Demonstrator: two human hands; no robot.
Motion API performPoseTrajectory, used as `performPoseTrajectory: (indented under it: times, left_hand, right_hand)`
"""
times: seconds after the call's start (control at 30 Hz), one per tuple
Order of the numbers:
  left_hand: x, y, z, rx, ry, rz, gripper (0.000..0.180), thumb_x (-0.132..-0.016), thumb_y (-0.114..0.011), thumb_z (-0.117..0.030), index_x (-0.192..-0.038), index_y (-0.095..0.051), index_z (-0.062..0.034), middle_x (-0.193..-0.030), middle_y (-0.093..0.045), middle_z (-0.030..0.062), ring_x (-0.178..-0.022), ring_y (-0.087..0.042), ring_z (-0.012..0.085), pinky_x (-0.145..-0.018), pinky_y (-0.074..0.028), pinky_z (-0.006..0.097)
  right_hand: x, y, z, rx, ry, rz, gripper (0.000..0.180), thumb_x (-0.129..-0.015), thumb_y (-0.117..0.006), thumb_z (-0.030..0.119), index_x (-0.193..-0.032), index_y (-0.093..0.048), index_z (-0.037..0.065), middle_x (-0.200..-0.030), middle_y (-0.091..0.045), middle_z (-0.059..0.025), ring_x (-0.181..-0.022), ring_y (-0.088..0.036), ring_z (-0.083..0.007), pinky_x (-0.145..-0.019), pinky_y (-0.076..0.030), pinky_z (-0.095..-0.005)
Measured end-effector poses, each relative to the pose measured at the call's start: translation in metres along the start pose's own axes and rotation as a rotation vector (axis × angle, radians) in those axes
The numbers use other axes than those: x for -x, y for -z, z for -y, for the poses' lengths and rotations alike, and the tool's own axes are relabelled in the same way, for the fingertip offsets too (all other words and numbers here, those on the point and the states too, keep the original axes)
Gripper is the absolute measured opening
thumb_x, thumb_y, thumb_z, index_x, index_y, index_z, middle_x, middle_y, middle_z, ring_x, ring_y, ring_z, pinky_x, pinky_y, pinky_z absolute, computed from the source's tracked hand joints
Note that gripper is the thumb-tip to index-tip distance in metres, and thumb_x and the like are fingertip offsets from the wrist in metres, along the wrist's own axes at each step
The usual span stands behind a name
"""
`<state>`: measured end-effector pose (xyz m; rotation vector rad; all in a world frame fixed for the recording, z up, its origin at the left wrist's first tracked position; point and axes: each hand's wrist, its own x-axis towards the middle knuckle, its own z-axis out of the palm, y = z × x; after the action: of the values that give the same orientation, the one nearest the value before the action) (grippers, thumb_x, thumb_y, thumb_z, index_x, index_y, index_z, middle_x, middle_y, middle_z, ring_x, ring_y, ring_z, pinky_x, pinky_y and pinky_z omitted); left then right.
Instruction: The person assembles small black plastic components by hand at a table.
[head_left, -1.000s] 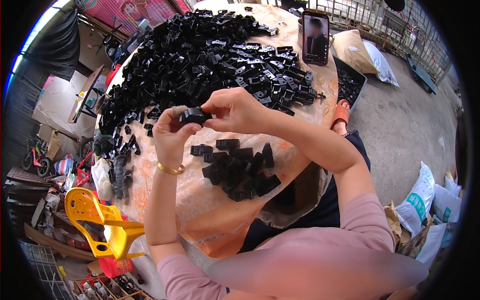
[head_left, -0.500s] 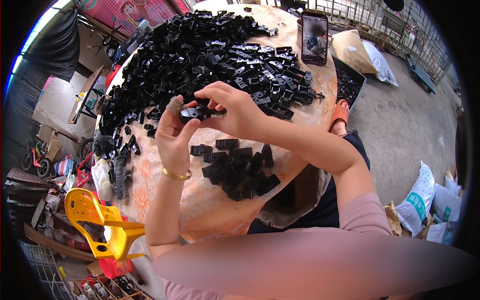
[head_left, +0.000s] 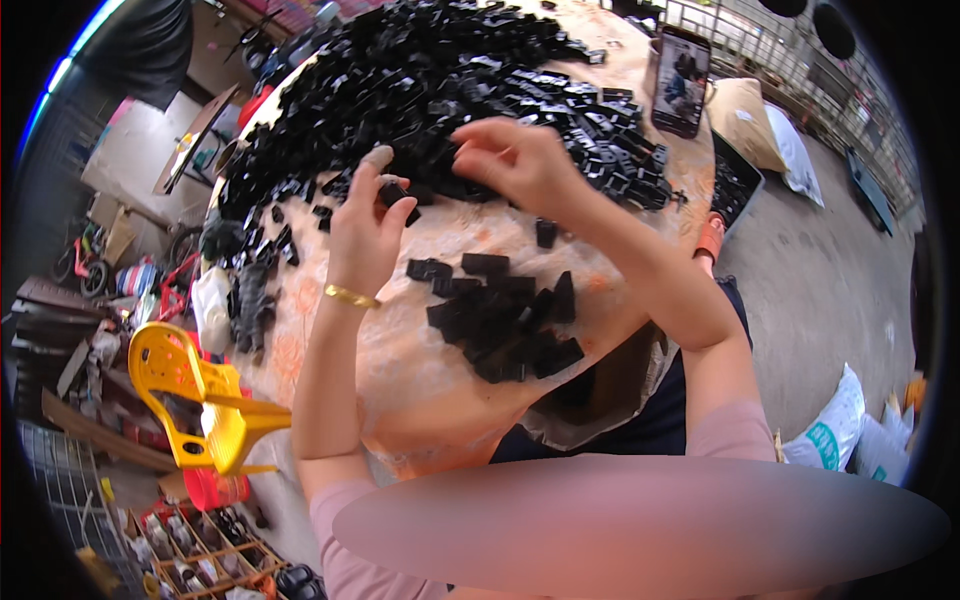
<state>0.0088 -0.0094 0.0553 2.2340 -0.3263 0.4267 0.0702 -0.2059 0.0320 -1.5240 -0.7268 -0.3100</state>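
Note:
In my left hand (head_left: 365, 230), a small black plastic part (head_left: 393, 194) is pinched between thumb and fingers. A wrapping covers one fingertip, and a gold bangle circles the wrist. My right hand (head_left: 525, 165) hovers over the near edge of a large heap of black plastic parts (head_left: 400, 80), apart from the left. Its fingers are curled toward the thumb, and blur hides what they hold, if anything. Nearer to me lies a smaller pile of black parts (head_left: 500, 320) on the patterned tablecloth (head_left: 400, 400). One loose black part (head_left: 546, 233) rests below my right wrist.
A phone (head_left: 682, 80) stands upright at the table's far right. Beyond that edge sits a dark bin (head_left: 738, 180) with black pieces. A yellow chair (head_left: 205, 400) is left of the table, dark gloves (head_left: 252, 300) lie on its left edge, and sacks (head_left: 830, 420) stand at right.
My hands have come apart: the right has drawn away from the part, toward the heap, while the left keeps hold of it. The whole view has shifted, with the table appearing higher and further right.

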Motion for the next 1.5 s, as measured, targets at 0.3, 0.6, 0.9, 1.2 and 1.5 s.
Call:
performPoseTrajectory:
  times: [0.3,0.6,0.9,1.2,1.5]
  left_hand:
    - [0.001,0.012,0.030,-0.137,0.196,0.500,0.034,-0.083,-0.057,-0.036,-0.081,-0.065,-0.0032,-0.071,-0.064,0.0131,-0.070,-0.062,0.0277,-0.065,-0.047,0.036]
    - [-0.019,-0.021,0.056,-0.672,-0.276,-0.049,0.021,-0.069,-0.067,-0.009,-0.088,-0.062,-0.0036,-0.082,-0.057,0.0095,-0.081,-0.051,0.0284,-0.083,-0.043,0.036]
    - [-0.009,-0.040,0.026,0.031,0.067,-0.173,0.020,-0.076,-0.059,0.000,-0.095,-0.057,0.0011,-0.086,-0.063,0.0108,-0.064,-0.061,0.0151,-0.060,-0.050,0.027]
    - [-0.002,-0.029,0.018,1.102,0.331,0.066,0.035,-0.086,-0.052,-0.002,-0.120,-0.046,-0.0006,-0.106,-0.057,0.0086,-0.091,-0.060,0.0165,-0.081,-0.053,0.032]
    - [0.002,-0.031,0.016,0.807,0.149,-0.009,0.033,-0.083,-0.060,-0.002,-0.115,-0.053,0.0024,-0.102,-0.061,0.0065,-0.087,-0.058,0.0108,-0.079,-0.050,0.024]
  right_hand:
    - [0.014,-0.007,-0.024,1.058,0.306,0.333,0.010,-0.074,-0.058,0.013,-0.080,-0.064,0.008,-0.104,-0.055,-0.0044,-0.101,-0.046,-0.0207,-0.087,-0.035,-0.0367]
    - [0.014,-0.008,-0.019,0.943,0.413,0.253,0.016,-0.071,-0.065,0.015,-0.084,-0.064,0.005,-0.111,-0.053,-0.0094,-0.106,-0.046,-0.0236,-0.088,-0.037,-0.0385]
    - [0.016,-0.021,-0.010,-0.045,-0.203,0.260,0.024,-0.081,-0.066,0.009,-0.101,-0.059,-0.003,-0.086,-0.064,-0.0055,-0.075,-0.058,-0.0069,-0.068,-0.049,-0.0212]
    - [0.015,-0.018,-0.001,-0.039,-0.157,0.089,0.024,-0.079,-0.067,0.010,-0.097,-0.058,-0.003,-0.082,-0.065,-0.0090,-0.074,-0.062,-0.0111,-0.068,-0.051,-0.0245]
    - [0.019,-0.024,-0.002,0.038,-0.093,-0.012,0.026,-0.077,-0.069,0.011,-0.097,-0.058,-0.002,-0.081,-0.065,-0.0098,-0.070,-0.063,-0.0135,-0.064,-0.051,-0.0248]
